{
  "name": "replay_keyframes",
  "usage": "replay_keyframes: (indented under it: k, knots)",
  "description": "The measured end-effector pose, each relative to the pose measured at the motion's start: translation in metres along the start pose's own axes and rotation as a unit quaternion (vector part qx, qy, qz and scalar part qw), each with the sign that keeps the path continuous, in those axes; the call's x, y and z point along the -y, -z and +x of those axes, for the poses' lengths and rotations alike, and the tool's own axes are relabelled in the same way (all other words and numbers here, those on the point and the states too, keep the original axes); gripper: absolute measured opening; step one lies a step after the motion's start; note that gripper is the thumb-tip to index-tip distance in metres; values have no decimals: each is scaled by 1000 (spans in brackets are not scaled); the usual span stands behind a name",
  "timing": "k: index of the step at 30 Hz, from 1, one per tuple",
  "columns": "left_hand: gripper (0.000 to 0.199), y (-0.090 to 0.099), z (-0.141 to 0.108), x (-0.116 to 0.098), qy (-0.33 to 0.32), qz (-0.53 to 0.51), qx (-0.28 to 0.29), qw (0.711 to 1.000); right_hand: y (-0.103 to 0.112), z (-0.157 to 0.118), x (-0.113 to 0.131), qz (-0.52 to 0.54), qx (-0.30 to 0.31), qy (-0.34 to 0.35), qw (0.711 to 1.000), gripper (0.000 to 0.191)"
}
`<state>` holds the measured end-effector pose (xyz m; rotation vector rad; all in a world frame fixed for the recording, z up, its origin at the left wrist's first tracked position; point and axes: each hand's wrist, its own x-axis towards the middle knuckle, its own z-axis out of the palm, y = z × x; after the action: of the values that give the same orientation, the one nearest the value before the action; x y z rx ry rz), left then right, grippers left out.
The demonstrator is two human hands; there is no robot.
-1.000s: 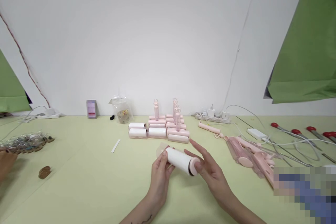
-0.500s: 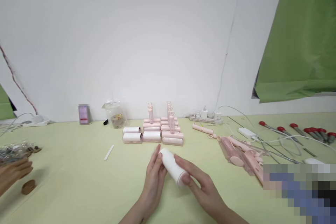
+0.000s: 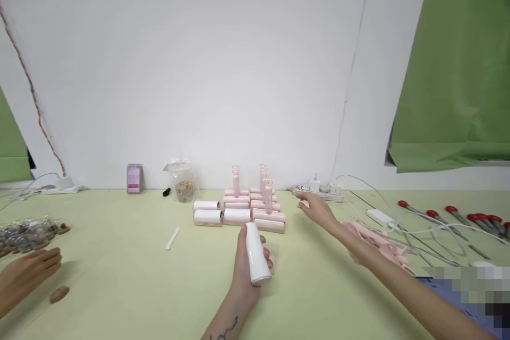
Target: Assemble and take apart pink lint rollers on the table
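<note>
My left hand [image 3: 244,265] is wrapped around a glossy white lint-roller roll [image 3: 257,255], which it holds tilted above the table. A pale, see-through flap [image 3: 273,257] shows beside the roll behind my fingers. My right hand [image 3: 316,210] is stretched out over the table near the power strip, with fingers extended. It covers the place where a pink handle lay. Beyond my left hand lie white rolls [image 3: 207,217] and pink lint-roller pieces [image 3: 269,216] in rows, with several clear-and-pink handled pieces [image 3: 268,196] standing upright on them.
Pink parts [image 3: 374,234] lie partly behind my right forearm. To the right are red-ended tools [image 3: 432,214] and white cables. A white strip [image 3: 172,238], a plastic bag [image 3: 182,183] and another person's hand [image 3: 30,279] are on the left. The power strip [image 3: 332,197] stands by the wall.
My right hand has let go of the white roll and reached forward and right. My left hand now holds the roll alone, turned more upright.
</note>
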<state>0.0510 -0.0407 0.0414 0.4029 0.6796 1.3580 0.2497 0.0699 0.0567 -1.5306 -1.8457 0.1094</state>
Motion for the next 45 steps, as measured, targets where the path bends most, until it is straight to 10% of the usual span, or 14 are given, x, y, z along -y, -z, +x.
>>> replay_keyframes:
  k: [10, 17, 23, 31, 37, 45]
  knots:
    - [41, 3, 1, 2, -15, 20, 15, 1000, -7, 19, -49, -55, -14, -21, 998, 25]
    - [39, 2, 0, 6, -117, 65, -27, 991, 18, -59, 16, 145, 34, -51, 988, 47]
    - [39, -1, -6, 20, -155, 80, -4, 985, -13, -129, 85, 359, 134, -52, 922, 47]
    - [35, -1, -14, 33, -146, 157, 3, 977, -26, -143, 94, 389, 117, -139, 903, 45]
    - [45, 1, -17, 39, -189, 229, 65, 953, -34, -146, 87, 323, 35, -87, 942, 42]
    - [55, 7, -16, -17, -76, 436, 223, 868, 6, -126, 68, 294, 178, 43, 938, 45]
